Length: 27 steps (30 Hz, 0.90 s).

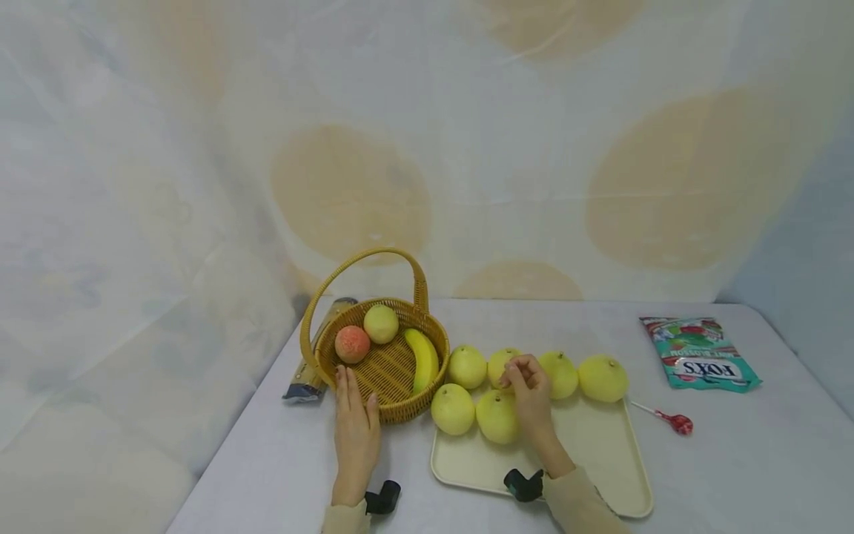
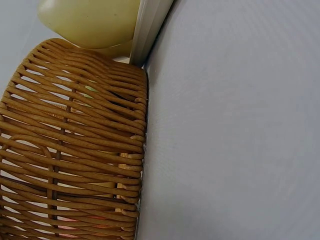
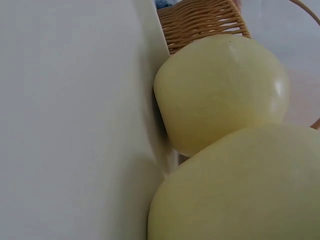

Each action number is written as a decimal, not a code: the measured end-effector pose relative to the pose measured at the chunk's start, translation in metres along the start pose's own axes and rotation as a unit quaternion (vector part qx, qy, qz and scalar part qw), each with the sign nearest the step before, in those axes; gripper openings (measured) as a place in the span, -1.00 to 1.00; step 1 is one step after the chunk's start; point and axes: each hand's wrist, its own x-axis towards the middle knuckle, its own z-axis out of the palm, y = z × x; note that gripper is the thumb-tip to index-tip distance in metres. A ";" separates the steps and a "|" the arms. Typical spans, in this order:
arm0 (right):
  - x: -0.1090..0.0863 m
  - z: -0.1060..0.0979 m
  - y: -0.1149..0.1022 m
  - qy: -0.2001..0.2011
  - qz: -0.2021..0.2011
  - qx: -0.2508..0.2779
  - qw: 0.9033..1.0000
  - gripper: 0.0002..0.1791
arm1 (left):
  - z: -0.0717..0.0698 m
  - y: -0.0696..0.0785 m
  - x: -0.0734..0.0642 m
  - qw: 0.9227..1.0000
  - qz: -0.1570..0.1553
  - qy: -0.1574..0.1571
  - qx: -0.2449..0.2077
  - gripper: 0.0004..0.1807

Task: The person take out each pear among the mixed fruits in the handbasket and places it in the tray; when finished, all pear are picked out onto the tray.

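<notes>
My left hand (image 1: 356,434) rests its straight fingers against the near left rim of a wicker basket (image 1: 403,410). In the basket lie a reddish-orange peach-like fruit (image 1: 352,344), a pale green round fruit (image 1: 381,324) and a banana (image 1: 422,360). The basket's woven side (image 2: 75,135) fills the left of the left wrist view. My right hand (image 1: 531,397) hangs loosely curled over yellow-green round fruits, its fingertips overlapping a back one (image 1: 500,363), just behind a front one (image 1: 497,417). Nothing shows between its fingers. Two large fruits (image 3: 220,90) fill the right wrist view.
A cream tray (image 1: 594,452) bears several of the yellow-green fruits, its left edge close to the basket. A red lollipop (image 1: 680,424) lies right of it, with a teal FOX'S candy bag (image 1: 703,356) behind. A gold-and-dark packet (image 1: 305,386) lies partly behind the basket.
</notes>
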 end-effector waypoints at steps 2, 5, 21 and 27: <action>0.002 0.000 0.000 0.002 -0.005 0.003 1.000 -0.81 | 0.000 0.000 0.000 1.000 0.004 0.007 0.002 -0.32; 0.007 0.001 -0.002 0.000 -0.016 0.006 1.000 -0.79 | 0.001 -0.001 0.000 1.000 0.011 0.017 0.004 -0.33; 0.047 0.026 -0.035 -0.140 -0.096 0.027 0.985 -0.79 | 0.000 0.000 0.001 1.000 0.002 0.012 0.004 -0.33; 0.057 0.040 -0.043 -0.194 -0.084 0.015 0.977 -0.76 | 0.003 -0.002 -0.001 1.000 0.013 0.024 0.006 -0.33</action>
